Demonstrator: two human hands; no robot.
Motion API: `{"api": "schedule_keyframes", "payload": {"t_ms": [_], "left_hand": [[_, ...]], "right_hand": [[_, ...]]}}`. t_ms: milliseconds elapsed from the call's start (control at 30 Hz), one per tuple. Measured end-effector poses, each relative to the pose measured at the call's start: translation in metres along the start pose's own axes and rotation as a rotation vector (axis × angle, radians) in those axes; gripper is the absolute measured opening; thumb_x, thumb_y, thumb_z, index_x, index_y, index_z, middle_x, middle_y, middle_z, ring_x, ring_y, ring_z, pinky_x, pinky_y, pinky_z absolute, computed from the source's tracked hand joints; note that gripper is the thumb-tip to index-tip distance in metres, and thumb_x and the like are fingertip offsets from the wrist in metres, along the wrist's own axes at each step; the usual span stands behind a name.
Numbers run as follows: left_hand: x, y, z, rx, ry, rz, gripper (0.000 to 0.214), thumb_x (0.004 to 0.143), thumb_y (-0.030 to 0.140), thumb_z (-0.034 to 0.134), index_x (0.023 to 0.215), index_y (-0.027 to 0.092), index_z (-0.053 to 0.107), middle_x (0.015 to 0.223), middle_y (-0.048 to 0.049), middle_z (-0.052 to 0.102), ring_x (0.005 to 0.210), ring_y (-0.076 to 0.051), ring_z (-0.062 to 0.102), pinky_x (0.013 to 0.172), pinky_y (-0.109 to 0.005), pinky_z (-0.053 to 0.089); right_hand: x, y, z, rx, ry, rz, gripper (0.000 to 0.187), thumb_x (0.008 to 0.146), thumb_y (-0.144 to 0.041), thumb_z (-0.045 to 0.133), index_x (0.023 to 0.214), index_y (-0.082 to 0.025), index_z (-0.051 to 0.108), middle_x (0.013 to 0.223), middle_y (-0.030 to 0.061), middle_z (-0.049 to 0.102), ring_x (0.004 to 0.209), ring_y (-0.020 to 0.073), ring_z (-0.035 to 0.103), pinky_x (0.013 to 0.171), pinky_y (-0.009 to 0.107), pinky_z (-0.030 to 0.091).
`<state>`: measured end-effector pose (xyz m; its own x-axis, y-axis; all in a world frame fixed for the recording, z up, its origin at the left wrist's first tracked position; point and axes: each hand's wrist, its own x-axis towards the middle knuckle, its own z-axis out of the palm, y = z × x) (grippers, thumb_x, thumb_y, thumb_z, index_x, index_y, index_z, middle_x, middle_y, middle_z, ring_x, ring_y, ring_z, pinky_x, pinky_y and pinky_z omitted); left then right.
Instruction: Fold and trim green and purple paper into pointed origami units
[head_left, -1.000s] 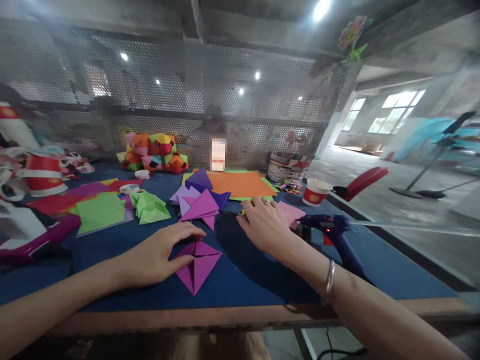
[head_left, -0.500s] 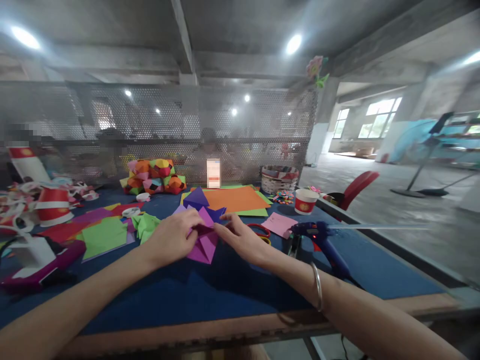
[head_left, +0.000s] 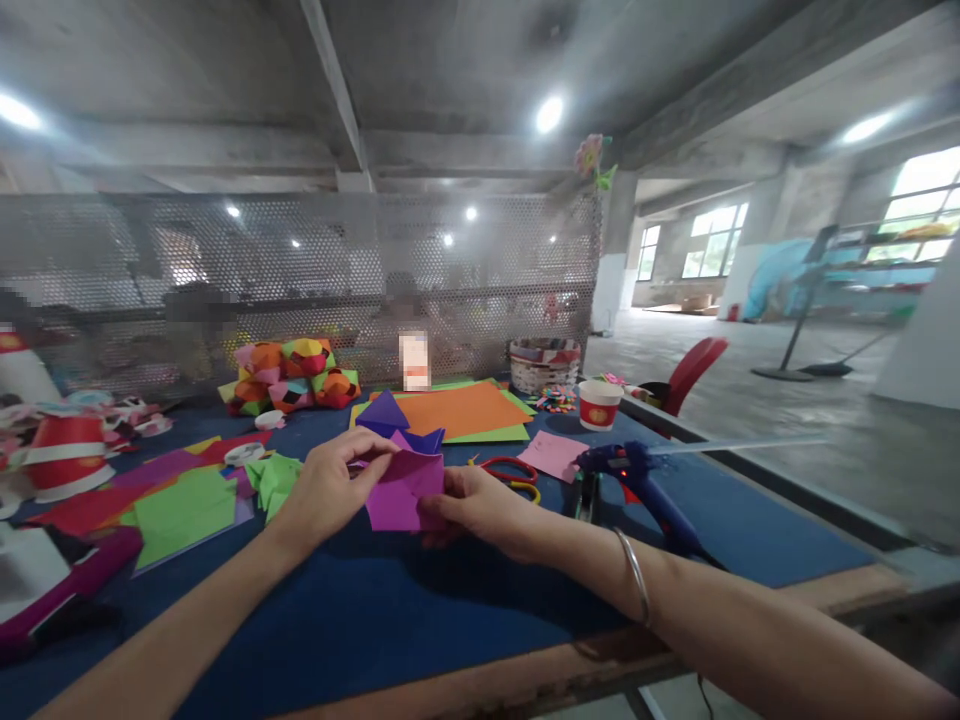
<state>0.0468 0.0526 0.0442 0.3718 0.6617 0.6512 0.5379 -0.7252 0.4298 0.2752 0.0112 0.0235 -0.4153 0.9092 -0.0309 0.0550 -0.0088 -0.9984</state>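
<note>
A folded magenta paper piece (head_left: 405,492) is held up above the blue table between both hands. My left hand (head_left: 337,482) is closed on its upper left side, thumb and fingers pinched together. On the lower right edge, my right hand (head_left: 480,505) pinches the same paper between thumb and fingers. Folded dark purple papers (head_left: 384,412) lie just behind it, partly covered by the held piece. Crumpled-looking green folded paper (head_left: 271,482) rests beside my left hand. Scissors with red and yellow handles (head_left: 511,468) lie just beyond my right hand.
An orange sheet stack (head_left: 465,410) lies at the back. At right are a blue glue gun (head_left: 637,470), a pink sheet (head_left: 553,455), a paper cup (head_left: 600,405) and a woven basket (head_left: 545,365). Coloured sheets (head_left: 187,510) and a purple tool (head_left: 75,590) are at left.
The magenta paper has turned and now shows a flatter, squarer face. My right hand has moved down from its upper edge to its lower right side. The view has shifted slightly.
</note>
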Motion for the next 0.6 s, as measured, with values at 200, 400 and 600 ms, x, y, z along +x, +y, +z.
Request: {"api": "schedule_keyframes", "payload": {"t_ms": [200,400,600], "left_hand": [[0.005,-0.003,-0.01,-0.138,-0.077,-0.088,0.035,0.097,0.051,0.069,0.095,0.021,0.087,0.093,-0.0096,0.09,0.086,-0.029,0.085,0.078,-0.038,0.072],[0.001,0.015,-0.01,-0.168,-0.123,-0.021,0.048,0.088,0.057,0.085,0.121,0.023,0.086,0.13,-0.014,0.086,0.113,-0.033,0.084,0.104,-0.05,0.069],[-0.003,0.017,-0.001,-0.129,-0.14,0.003,0.029,0.091,0.045,0.078,0.108,0.025,0.09,0.113,-0.0088,0.089,0.108,-0.03,0.082,0.104,-0.046,0.063]], "right_hand": [[0.0,0.0,-0.002,-0.013,0.007,0.005,0.022,0.103,-0.022,0.077,0.084,-0.021,0.066,0.067,-0.0036,0.07,0.063,0.013,0.071,0.069,0.023,0.057],[0.0,-0.001,-0.001,-0.067,0.014,-0.016,0.023,0.103,-0.024,0.08,0.086,-0.021,0.065,0.07,-0.0032,0.07,0.061,0.0118,0.07,0.064,0.02,0.056],[0.002,0.005,-0.001,-0.188,0.037,-0.065,0.016,0.102,-0.012,0.067,0.09,-0.022,0.065,0.065,-0.0043,0.07,0.057,0.0138,0.068,0.06,0.022,0.055]]}}
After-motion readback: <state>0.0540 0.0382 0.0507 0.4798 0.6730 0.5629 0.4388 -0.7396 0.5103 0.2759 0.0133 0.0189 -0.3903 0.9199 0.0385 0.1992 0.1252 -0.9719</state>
